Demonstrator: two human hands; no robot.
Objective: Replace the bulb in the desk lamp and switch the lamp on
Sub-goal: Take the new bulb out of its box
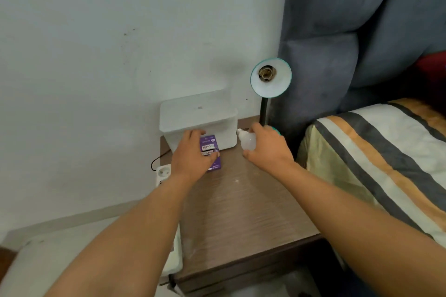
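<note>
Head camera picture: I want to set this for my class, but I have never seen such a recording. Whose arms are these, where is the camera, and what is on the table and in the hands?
There is no machine here. A person wears one wide-angle camera on the head, looking forward and down, so both arms reach in from the bottom edge.

The left hand rests on a purple bulb box lying on the wooden bedside table. The right hand holds a white bulb just above the table.

Behind them a white lidded container stands against the wall. The desk lamp stands at the back corner, its shade turned toward the camera, its socket empty. A white power strip shows left of the table, a striped bed cover to the right.
</note>
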